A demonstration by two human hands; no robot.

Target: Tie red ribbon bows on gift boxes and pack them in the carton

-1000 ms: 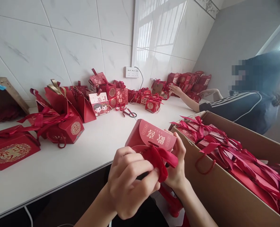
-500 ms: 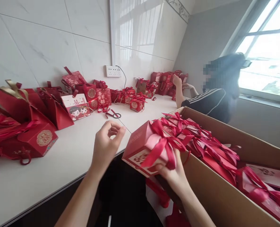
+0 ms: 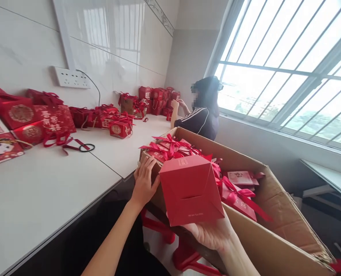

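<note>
- Because the head view is the only one, all what follows is seen from there.
- The right hand (image 3: 212,232) grips a red gift box (image 3: 191,184) from below; its palm shows, but most of its fingers are hidden.
- This gift box is tilted, with its folded bottom toward the camera. It is in front of the open carton (image 3: 274,249), covering part of the red boxes (image 3: 242,203) inside.
- Half a second ago the gift box showed its bow; now the box is turned, and the bow is out of sight. In my judgement, the knot cannot be checked at this moment.
- The left hand (image 3: 144,180), which was free in the air then, is now at the near left corner of the carton, with fingers bent and thumb apart. Whether it holds the edge or only touches it, I cannot tell.
- The view has also swung to the right, so more of the carton and the window (image 3: 288,50) is visible.
- On the counter (image 3: 58,188), a small box (image 3: 121,129) stands near other red boxes. Beyond the carton, a co-worker (image 3: 197,120) has raised hands.
</note>
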